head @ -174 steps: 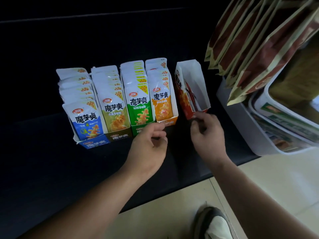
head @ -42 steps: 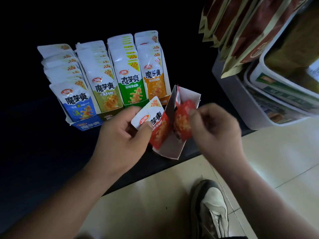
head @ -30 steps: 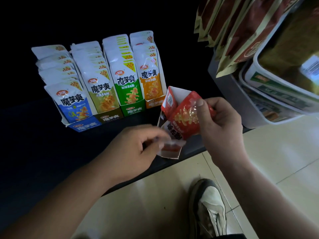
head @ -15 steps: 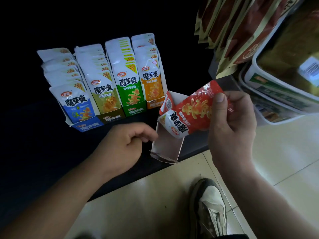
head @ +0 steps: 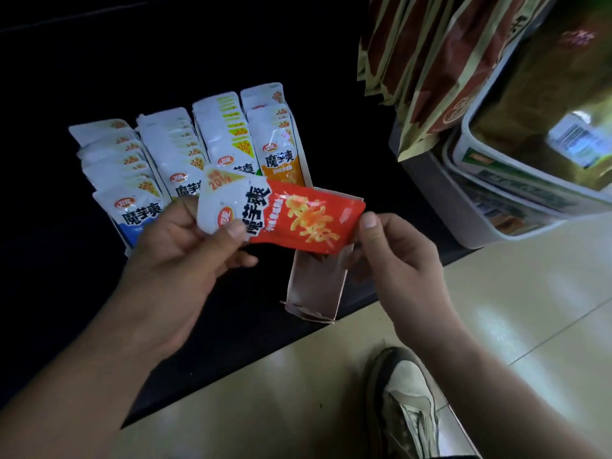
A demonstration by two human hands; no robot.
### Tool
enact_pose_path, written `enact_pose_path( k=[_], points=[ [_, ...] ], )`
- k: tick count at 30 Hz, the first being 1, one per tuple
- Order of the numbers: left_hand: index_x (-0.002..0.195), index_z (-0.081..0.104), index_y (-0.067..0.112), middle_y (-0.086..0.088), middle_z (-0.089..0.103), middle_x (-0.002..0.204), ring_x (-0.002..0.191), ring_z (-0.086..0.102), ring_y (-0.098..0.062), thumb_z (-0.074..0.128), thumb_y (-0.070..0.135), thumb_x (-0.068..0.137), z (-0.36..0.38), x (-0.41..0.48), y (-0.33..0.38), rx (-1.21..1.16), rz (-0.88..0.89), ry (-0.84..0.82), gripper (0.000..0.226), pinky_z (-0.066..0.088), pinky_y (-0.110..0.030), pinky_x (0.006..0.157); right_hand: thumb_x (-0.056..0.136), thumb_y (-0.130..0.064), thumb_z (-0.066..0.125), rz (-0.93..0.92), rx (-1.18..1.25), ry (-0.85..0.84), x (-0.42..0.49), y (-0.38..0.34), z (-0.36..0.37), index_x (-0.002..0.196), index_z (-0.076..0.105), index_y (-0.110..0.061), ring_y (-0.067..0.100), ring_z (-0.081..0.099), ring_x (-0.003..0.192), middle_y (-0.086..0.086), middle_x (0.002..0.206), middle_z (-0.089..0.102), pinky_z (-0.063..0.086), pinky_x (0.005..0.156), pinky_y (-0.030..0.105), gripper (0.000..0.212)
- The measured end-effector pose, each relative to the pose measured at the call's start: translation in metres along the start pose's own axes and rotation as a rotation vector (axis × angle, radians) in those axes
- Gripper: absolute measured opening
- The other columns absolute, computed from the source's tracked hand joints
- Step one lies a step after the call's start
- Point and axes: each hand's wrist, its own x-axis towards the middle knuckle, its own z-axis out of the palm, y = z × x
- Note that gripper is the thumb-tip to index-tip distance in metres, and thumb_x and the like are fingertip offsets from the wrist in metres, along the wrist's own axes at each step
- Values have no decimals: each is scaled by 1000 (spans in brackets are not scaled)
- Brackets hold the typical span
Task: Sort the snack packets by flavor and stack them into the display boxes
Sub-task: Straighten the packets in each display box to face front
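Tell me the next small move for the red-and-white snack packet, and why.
Probably turn the red-and-white foil snack packet upright and slide it into the open white cardboard display box. The left hand pinches its white end, the right hand its red end, holding it sideways above that box; the neighbouring packed boxes show other colours.
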Motion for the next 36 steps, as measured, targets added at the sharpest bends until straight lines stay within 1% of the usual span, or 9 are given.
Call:
enact_pose_path(
  k=[3,7,10,15,19,22,27,32,36],
  points=[
    [84,69,31,2,77,84,71,69,-15,83,25,85,-1,-2,12,380,145,-11,15,56,-28,65,107,-30,53,45,-39,19,5,0,-3,95,66,-2,20,63,68,25,86,67,53,59,29,33],
    [88,71,36,8,76,85,78,70,-19,73,17,92,5,-12,-4,623,51,-247,20,54,-48,73,107,-27,56,56,-56,2,7,2,-7,95,68,-5,19,65,66,17,88,72,55,61,32,29],
    [99,74,44,19,77,96,94,71,-3,65,12,99,7,-17,-15,718,54,-327,33,53,-24,82,106,-27,57,38,-92,-32,7,-1,-11,94,69,-6,19,67,67,13,86,73,57,63,32,26],
    [107,71,45,24,74,106,106,68,0,57,16,102,5,-11,2,731,159,-336,33,51,-22,83,103,-25,62,46,-180,-94,9,7,-11,96,71,-18,18,73,76,1,82,75,56,64,27,14],
    [106,72,42,27,73,102,102,67,4,57,11,103,8,-10,5,787,182,-398,34,49,-10,78,101,-24,66,0,-289,-119,8,13,-4,100,72,-26,13,73,84,-5,89,76,60,74,34,7],
    [110,73,41,25,74,104,102,68,0,59,11,102,8,-12,-1,784,281,-290,34,53,-17,79,100,-27,65,-34,-391,-169,6,21,-1,106,73,-27,14,74,85,-4,91,77,60,78,46,9],
    [116,78,26,19,75,107,105,70,-3,63,4,98,9,-25,-17,795,425,-199,32,56,-24,84,102,-25,62,-99,-381,-103,6,25,-6,109,73,-27,17,73,89,-5,96,77,59,79,48,13],
    [111,79,35,23,74,104,101,70,2,64,14,95,6,-21,-19,787,321,-260,31,57,-17,80,103,-26,61,-107,-335,-74,10,27,-5,105,72,-28,21,71,79,-4,90,75,58,71,52,11],
    [113,78,38,23,71,109,102,66,4,59,24,92,6,-17,-33,995,136,-499,31,59,-29,87,104,-27,61,-146,-336,-59,10,29,-7,104,72,-27,29,68,74,-3,86,73,56,65,53,11]
  ],
)
